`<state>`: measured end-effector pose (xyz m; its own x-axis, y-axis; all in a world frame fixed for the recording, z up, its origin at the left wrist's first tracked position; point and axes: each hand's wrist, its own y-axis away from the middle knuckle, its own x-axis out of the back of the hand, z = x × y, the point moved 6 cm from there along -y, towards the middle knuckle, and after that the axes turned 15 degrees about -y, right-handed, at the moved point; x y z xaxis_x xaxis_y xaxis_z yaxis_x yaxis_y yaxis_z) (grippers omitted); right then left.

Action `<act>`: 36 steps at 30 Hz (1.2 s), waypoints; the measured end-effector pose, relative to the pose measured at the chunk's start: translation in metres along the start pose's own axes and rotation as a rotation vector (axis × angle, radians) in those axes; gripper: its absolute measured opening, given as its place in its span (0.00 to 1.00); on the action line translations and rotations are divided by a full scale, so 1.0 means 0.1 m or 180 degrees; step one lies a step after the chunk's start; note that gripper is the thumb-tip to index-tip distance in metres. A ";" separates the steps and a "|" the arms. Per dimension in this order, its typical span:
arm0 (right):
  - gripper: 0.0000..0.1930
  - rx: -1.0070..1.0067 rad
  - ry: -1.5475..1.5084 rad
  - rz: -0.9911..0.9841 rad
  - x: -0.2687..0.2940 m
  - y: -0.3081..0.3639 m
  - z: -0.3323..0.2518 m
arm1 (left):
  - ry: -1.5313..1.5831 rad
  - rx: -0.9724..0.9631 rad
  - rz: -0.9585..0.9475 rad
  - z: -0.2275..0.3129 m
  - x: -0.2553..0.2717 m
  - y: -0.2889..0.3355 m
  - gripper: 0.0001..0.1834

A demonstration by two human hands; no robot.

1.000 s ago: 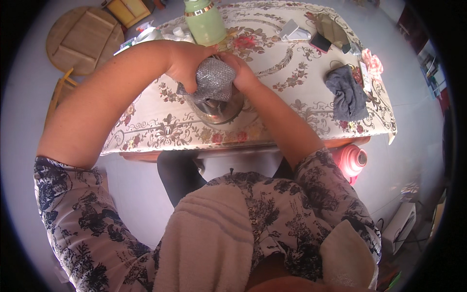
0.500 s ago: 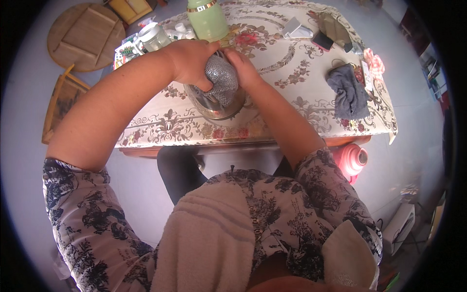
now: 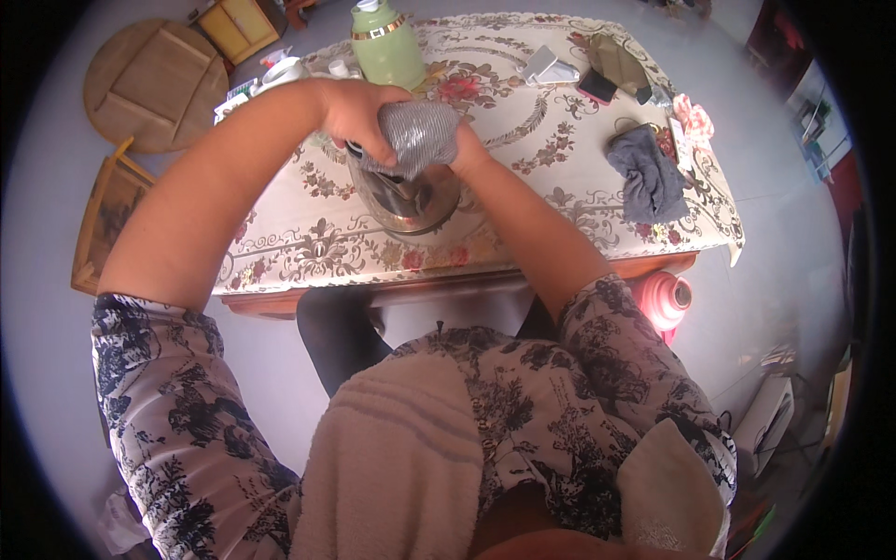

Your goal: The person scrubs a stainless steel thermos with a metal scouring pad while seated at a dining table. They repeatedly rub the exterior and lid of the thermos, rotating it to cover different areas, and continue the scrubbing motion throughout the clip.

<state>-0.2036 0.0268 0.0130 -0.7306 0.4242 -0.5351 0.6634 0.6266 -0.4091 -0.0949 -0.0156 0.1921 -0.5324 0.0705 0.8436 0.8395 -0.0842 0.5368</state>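
Note:
A shiny metal kettle-like vessel (image 3: 411, 205) stands upright on the table near its front edge. Over its upper part lies a silvery-grey ribbed cloth (image 3: 418, 135), bunched and spread between my two hands. My left hand (image 3: 359, 117) is closed on the cloth's left side, its thumb pressed along the near edge and a dark part of the vessel just under it. At the cloth's right side, my right hand (image 3: 467, 147) is closed too, with its fingers mostly hidden behind the cloth. The vessel's top is covered.
A pale green thermos flask (image 3: 387, 56) stands behind the vessel. White containers (image 3: 285, 73) sit beyond my left forearm. To the right lie a dark grey cloth (image 3: 646, 173), a phone (image 3: 597, 86) and a pink checked scrunchie (image 3: 693, 119). A pink flask (image 3: 665, 301) is below the table edge.
The cloth has widened and turned across the vessel's top, and more of the metal side shows beneath it. My right hand has moved slightly down behind the cloth. The whole view has shifted a little.

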 end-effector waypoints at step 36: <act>0.14 -0.0551 -0.1030 0.0366 -0.02 0.05 0.14 | -0.0560 0.0256 0.0566 0.10 -0.21 0.02 0.63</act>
<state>-0.1962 0.0199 0.0015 -0.5458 0.2872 -0.7872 0.6807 0.6998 -0.2166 -0.0810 -0.0076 0.1752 -0.3543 0.2339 0.9054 0.9279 -0.0318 0.3714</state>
